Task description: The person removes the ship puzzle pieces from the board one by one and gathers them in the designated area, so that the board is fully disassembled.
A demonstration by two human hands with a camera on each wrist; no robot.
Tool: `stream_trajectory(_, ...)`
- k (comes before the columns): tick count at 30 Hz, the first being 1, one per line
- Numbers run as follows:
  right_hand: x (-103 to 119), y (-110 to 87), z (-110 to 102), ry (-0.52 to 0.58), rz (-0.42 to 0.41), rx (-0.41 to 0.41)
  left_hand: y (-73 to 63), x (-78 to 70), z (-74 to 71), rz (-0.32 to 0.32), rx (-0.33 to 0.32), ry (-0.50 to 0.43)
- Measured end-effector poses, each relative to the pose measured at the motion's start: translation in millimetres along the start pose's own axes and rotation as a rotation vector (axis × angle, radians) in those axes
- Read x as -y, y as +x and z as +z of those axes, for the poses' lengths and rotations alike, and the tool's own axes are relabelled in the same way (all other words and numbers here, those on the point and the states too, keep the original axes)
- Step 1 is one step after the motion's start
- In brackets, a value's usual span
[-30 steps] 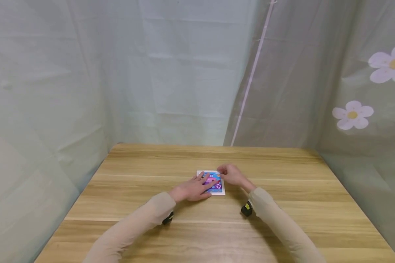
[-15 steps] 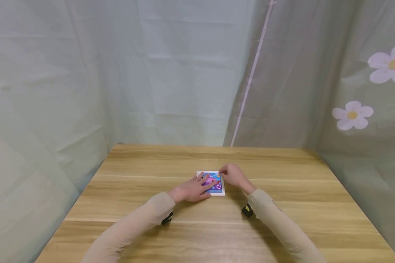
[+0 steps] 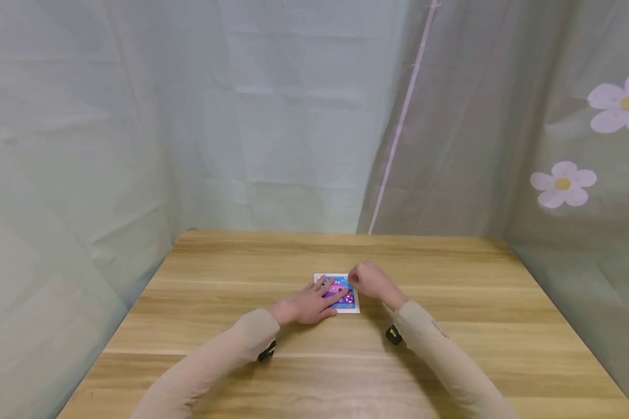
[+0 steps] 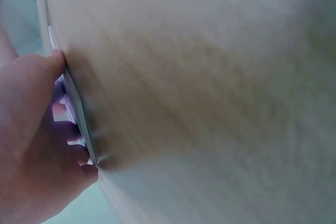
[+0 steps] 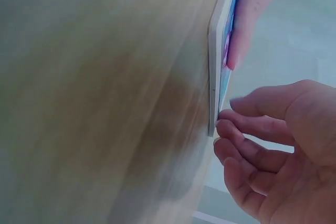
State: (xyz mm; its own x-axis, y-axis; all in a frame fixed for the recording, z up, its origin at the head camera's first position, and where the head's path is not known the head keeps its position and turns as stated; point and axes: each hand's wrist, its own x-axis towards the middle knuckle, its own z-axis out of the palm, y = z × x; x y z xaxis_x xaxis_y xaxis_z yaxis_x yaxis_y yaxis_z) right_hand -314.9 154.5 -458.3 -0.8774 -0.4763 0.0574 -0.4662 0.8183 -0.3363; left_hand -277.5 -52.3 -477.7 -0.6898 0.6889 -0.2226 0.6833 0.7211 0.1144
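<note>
A thin, white-edged picture board (image 3: 349, 302) with a blue, pink and purple print lies flat on the table. My left hand (image 3: 308, 304) rests on its left part, fingers spread across the print and covering much of it. In the left wrist view the thumb (image 4: 56, 62) lies at the board's near edge. My right hand (image 3: 371, 280) is at the far right corner, fingers curled. The right wrist view shows its thumb and forefinger close together right at the board's corner (image 5: 214, 121); I cannot tell whether they pinch anything.
The wooden table (image 3: 440, 361) stretches out around the board. Pale curtains (image 3: 293, 145) hang behind it and on both sides, with white flowers (image 3: 563, 184) printed on the right one. Both wrists wear a dark device (image 3: 393, 334) below the sleeve.
My right hand has shifted slightly in at the board's far right corner, and its fingers have curled in more. My left hand stays where it was on the board.
</note>
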Motion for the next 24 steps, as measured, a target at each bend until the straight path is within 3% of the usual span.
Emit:
stream_trajectory(12, -6.0, 8.6, 5.8, 0.172, 0.122, 0.031, 1.0, -3.2, -2.4, -0.007, 0.019, -0.012)
stream_trajectory(19, -9.1, 8.1, 6.2, 0.204, 0.121, 0.070, 0.3, -4.6, -1.9, -0.019, 0.026, -0.017)
stream_trajectory(24, -7.8, 5.1, 5.3, 0.279, 0.149, 0.040, -0.6, -4.3, -1.5, -0.017, 0.013, -0.015)
